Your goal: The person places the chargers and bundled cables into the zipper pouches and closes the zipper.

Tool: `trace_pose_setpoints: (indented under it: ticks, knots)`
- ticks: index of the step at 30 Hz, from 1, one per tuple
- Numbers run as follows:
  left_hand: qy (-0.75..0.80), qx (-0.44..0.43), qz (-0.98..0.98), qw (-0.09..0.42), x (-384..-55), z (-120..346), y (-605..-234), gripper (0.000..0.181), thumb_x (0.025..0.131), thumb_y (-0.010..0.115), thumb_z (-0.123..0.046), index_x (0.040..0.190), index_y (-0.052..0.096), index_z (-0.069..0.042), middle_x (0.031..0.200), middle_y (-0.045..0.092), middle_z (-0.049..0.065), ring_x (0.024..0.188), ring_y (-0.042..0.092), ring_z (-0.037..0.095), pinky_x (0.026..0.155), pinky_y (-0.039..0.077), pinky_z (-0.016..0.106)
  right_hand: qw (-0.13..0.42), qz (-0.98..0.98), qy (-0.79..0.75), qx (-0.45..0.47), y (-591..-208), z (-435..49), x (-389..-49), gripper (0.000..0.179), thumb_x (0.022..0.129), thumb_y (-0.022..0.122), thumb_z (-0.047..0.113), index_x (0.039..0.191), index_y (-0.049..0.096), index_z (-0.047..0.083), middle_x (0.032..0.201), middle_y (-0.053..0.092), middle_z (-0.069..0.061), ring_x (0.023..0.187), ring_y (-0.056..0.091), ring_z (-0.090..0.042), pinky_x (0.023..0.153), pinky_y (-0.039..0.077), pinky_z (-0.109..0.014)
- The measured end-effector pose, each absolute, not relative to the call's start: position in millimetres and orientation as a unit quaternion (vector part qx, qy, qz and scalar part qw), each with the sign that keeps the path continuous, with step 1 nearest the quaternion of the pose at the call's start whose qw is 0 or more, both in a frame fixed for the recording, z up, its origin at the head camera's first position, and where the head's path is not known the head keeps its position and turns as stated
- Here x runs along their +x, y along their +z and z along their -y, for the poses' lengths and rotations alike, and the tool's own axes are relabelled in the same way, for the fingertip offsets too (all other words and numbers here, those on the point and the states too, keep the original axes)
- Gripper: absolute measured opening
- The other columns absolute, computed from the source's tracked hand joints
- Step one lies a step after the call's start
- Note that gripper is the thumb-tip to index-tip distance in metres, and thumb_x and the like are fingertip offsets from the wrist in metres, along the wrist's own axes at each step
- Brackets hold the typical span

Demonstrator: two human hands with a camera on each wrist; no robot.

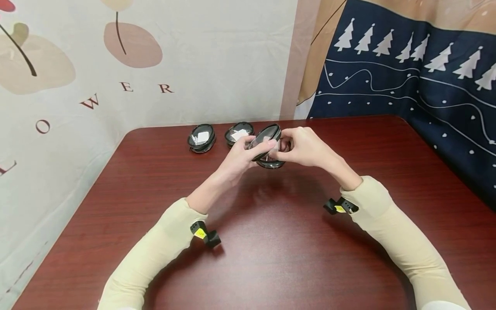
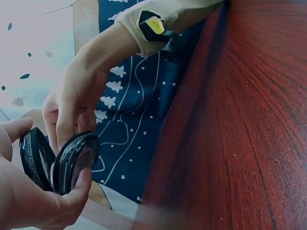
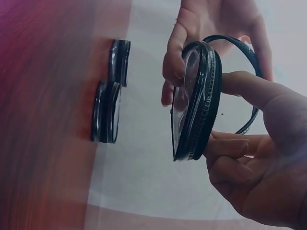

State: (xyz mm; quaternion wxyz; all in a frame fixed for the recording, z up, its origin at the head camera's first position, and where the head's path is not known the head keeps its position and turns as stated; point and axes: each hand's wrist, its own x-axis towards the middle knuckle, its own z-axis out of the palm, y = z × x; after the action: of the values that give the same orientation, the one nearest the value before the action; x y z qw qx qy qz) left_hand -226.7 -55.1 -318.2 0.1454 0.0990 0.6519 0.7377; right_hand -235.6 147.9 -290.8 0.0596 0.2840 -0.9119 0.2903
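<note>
A round zip case (image 1: 265, 141) with clear faces and black rims hangs above the table, its two halves spread apart like a clamshell. My left hand (image 1: 243, 156) grips it from the left, thumb on a clear face, as the left wrist view also shows with the case's rim (image 2: 72, 160) between thumb and fingers. From the other side, my right hand (image 1: 306, 146) holds the case with bent fingers, the tips between the halves. In the right wrist view, the right thumb and curled fingers (image 3: 235, 165) touch the black zipper rim (image 3: 206, 110). The fingertips' exact hold is partly hidden.
Two similar round cases lie near the table's back edge: one at the left (image 1: 201, 137), another (image 1: 238, 132) just behind my left hand. Pale, square pieces show through their clear tops. Behind the dark red table (image 1: 271, 241) hangs patterned cloth (image 1: 217, 64).
</note>
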Motion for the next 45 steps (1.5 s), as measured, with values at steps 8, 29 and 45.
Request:
trace_pose_setpoints:
  ticks: [8, 29, 45]
  knots:
    - [0.764, 0.156, -0.598, 0.183, -232.6, 56.7, -321.0, 0.040, 0.103, 0.057, -0.028, 0.125, 0.060, 0.006, 0.106, 0.069, 0.010, 0.096, 0.067, 0.016, 0.094, 0.054, 0.036, 0.062, 0.912, 0.294, 0.281, -290.1, -149.2, -237.2, 0.026, 0.082, 0.083, 0.026, 0.090, 0.067, 0.008, 0.067, 0.060, 0.001, 0.060, 0.051, -0.017, 0.054, 0.039, -0.029]
    - [0.796, 0.091, -0.560, 0.210, -234.5, 57.7, -320.5, 0.011, 0.097, 0.061, -0.010, 0.094, 0.070, -0.005, 0.087, 0.070, 0.003, 0.084, 0.064, 0.013, 0.079, 0.054, 0.026, 0.042, 0.893, 0.325, 0.308, -284.6, -154.4, -234.9, 0.035, 0.078, 0.086, 0.016, 0.107, 0.070, 0.003, 0.065, 0.055, -0.001, 0.064, 0.050, -0.019, 0.057, 0.038, -0.028]
    - [0.801, 0.040, -0.557, 0.215, -233.6, 60.3, -314.4, 0.030, 0.099, 0.062, -0.009, 0.125, 0.056, 0.005, 0.101, 0.069, 0.009, 0.086, 0.069, 0.017, 0.085, 0.057, 0.037, 0.032, 0.850, 0.402, 0.339, -275.2, -169.1, -238.4, 0.032, 0.092, 0.072, 0.005, 0.124, 0.069, 0.003, 0.076, 0.059, -0.005, 0.067, 0.053, -0.017, 0.058, 0.039, -0.023]
